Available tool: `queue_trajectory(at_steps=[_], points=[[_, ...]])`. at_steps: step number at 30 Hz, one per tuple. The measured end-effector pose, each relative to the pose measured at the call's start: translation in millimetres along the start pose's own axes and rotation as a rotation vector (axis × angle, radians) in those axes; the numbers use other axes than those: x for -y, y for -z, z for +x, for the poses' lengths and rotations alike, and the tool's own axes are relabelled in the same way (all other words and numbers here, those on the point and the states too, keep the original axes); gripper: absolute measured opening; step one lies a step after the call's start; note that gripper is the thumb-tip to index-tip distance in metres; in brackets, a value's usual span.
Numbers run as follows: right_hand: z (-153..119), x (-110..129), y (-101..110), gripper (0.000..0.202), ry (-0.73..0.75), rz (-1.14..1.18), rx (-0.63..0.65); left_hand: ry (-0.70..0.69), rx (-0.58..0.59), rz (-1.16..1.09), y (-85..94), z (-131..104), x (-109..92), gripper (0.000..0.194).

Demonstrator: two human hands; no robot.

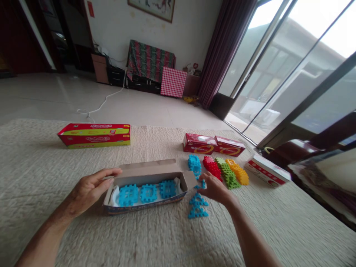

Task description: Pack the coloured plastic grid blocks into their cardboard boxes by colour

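Note:
An open cardboard box (144, 205) lies on the mat, its lid flap raised at the back. In it, on white lining, sit three blue notched plastic building pieces (148, 193). My left hand (90, 187) grips the box's left end, thumb and fingers at the flap there. Just right of the box, my right hand (213, 188) is over a column of loose blue pieces (198, 211); thumb and fingers are apart around one piece, partly hidden by the hand. Overlapping rows of red pieces (213, 167), green pieces (229, 176) and yellow pieces (239, 173) lie further right.
A long red and yellow-green box (96, 136) lies at the back left of the mat (133, 241). Two dark red boxes (199, 143) stand behind the colored rows. A white and red box (268, 170) lies at the right. Glass doors (278, 66) are beyond.

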State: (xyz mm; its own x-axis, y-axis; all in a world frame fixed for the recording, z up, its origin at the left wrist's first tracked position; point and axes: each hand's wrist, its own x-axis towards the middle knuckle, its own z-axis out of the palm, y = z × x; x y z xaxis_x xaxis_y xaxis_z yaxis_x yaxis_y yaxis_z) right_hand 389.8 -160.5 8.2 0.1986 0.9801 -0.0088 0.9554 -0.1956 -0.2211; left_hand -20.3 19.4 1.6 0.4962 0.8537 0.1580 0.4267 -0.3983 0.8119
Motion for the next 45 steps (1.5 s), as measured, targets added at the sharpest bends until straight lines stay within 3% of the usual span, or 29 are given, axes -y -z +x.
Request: queue_trajectory(at_steps=[7,10,13,15,17,20,23,26,30,35,38,41,45], points=[[2.8,-2.2,-4.2,0.022,0.002,-0.043,-0.003,-0.019,-0.007,-0.058,-1.9,-0.7,-8.1,0.035],[1.3,-5.5,8.5,0.027,-0.024,-0.047,-0.1,-0.035,-0.016,-0.065,-2.2,-1.6,-12.0,0.033],[0.9,7.8,32.2,0.028,-0.007,-0.04,-0.259,-0.058,-0.027,-0.082,-2.7,-2.2,-16.3,0.032],[2.3,32.6,47.7,0.028,0.093,0.027,-0.335,-0.081,-0.039,-0.088,-3.0,-2.2,-18.5,0.031],[5.2,69.0,57.7,0.027,0.206,0.106,-0.333,-0.098,-0.047,-0.087,-3.2,-2.1,-19.7,0.03],[12.3,132.1,58.6,0.024,0.342,0.197,-0.188,-0.118,-0.049,-0.101,-3.6,-2.0,-19.3,0.029],[22.8,183.7,45.6,0.027,0.447,0.213,-0.073,-0.136,-0.052,-0.131,-4.3,-2.2,-18.0,0.028],[34.4,212.8,28.1,0.026,0.534,0.179,-0.01,-0.152,-0.069,-0.147,-4.9,-2.4,-17.5,0.028],[44.8,228.4,12.2,0.029,0.582,0.127,0.014,-0.161,-0.079,-0.141,-5.8,-2.2,-17.2,0.029],[45.4,233.6,12.3,0.031,0.571,0.174,0.011,-0.173,-0.088,-0.156,-7.1,-1.6,-14.9,0.029],[42.4,221.5,23.7,0.025,0.573,0.257,-0.055,-0.16,-0.083,-0.156,-6.8,-1.5,-14.4,0.029],[39.9,188.6,42.4,0.015,0.499,0.295,-0.224,-0.155,-0.078,-0.14,-6.2,-1.4,-15.0,0.028],[35.0,117.0,62.8,0.012,0.3,0.249,-0.45,-0.133,-0.071,-0.119,-5.7,-2.0,-15.9,0.029]])
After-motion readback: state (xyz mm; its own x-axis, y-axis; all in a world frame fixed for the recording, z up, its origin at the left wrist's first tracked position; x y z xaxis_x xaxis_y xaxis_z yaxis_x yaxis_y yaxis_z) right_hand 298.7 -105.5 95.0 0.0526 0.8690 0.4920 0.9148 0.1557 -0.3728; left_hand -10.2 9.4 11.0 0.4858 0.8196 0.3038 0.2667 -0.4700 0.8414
